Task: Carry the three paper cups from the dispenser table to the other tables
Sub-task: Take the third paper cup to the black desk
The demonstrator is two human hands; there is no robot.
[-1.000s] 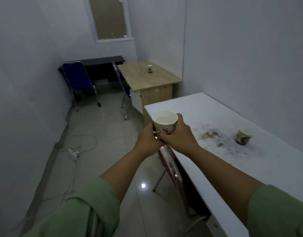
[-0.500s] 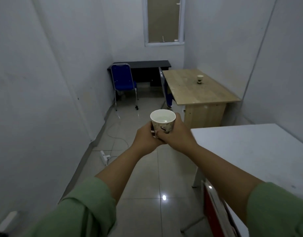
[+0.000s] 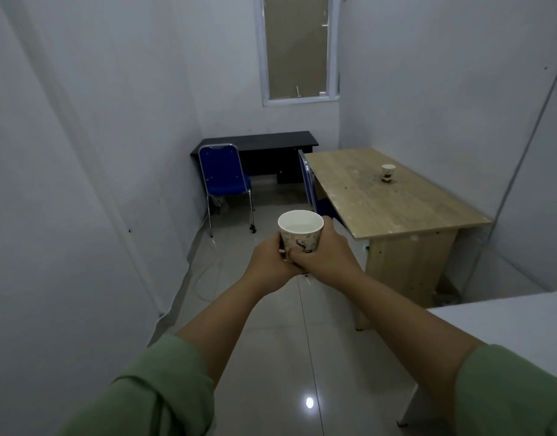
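Observation:
A white printed paper cup [image 3: 300, 231] with liquid in it is held upright in front of me over the tiled floor. My left hand [image 3: 267, 262] wraps it from the left and below. My right hand [image 3: 324, 256] grips it from the right. A second paper cup [image 3: 388, 173] stands on the wooden table [image 3: 396, 209] ahead on the right. A black desk [image 3: 264, 143] sits against the far wall under the window.
A blue chair [image 3: 222, 177] stands in front of the black desk and another blue chair [image 3: 308, 180] is tucked at the wooden table's left side. A white table corner [image 3: 506, 325] juts in at the lower right. White walls close in on the left.
The view has swung left and forward along the room: the white table with its cup has slid out to the right, and the wooden table is nearer. Both hands still hold the cup.

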